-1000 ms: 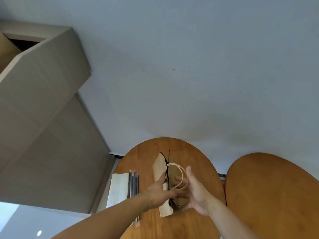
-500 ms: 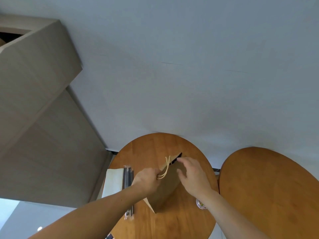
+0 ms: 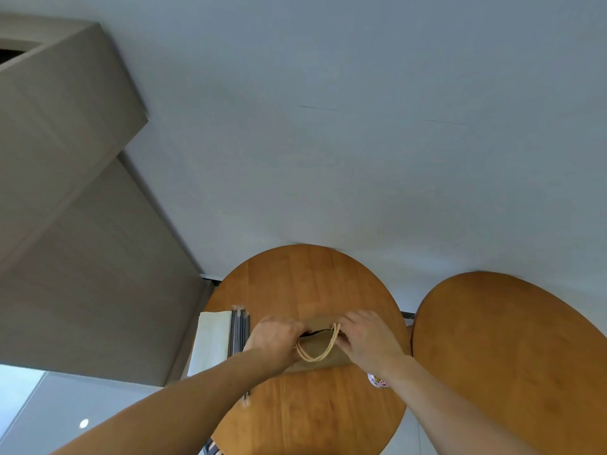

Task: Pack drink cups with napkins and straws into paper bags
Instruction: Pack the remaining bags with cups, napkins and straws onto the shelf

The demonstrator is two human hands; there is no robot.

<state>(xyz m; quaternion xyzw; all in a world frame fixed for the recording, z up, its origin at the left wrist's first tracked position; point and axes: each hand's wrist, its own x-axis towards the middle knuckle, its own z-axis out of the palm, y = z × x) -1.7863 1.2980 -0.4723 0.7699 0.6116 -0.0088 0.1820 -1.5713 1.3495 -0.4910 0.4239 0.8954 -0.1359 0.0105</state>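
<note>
The bag (image 3: 317, 347) is held at its mouth by the left grip (image 3: 272, 339) and right grip (image 3: 368, 340), fingers curled round it; straws (image 3: 239, 333) are seen beside the left grip.

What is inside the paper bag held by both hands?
Only a narrow dark gap shows at the mouth of the bag, between the left hand and the right hand, which grip its ends. The paper hides the rest, so its contents cannot be told.

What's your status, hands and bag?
Left hand and right hand both grip the mouth of the brown paper bag with cream cord handles on the round wooden table. Mouth barely open. Dark straws and white napkins lie left, clear of it.
</note>
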